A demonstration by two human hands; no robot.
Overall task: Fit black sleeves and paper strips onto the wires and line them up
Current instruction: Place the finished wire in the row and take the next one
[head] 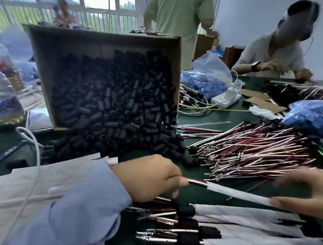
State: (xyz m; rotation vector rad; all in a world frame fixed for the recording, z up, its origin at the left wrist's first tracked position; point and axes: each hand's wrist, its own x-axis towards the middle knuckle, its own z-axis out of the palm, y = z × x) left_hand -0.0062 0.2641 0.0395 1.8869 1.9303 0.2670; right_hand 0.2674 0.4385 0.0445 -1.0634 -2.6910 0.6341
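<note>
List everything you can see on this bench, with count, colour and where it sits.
cardboard box: one, brown, tipped on its side, back left
sleeves: many, black, spilling from the box
loose wires: one pile, red and white, right
finished wires: one row, black sleeves and white paper, near edge
blue bags: two, back right
charger cable: one, white, left
held wire: one, white paper strip, between the hands
left hand: pinching the wire's bare end
right hand: blurred, at the paper end
</note>
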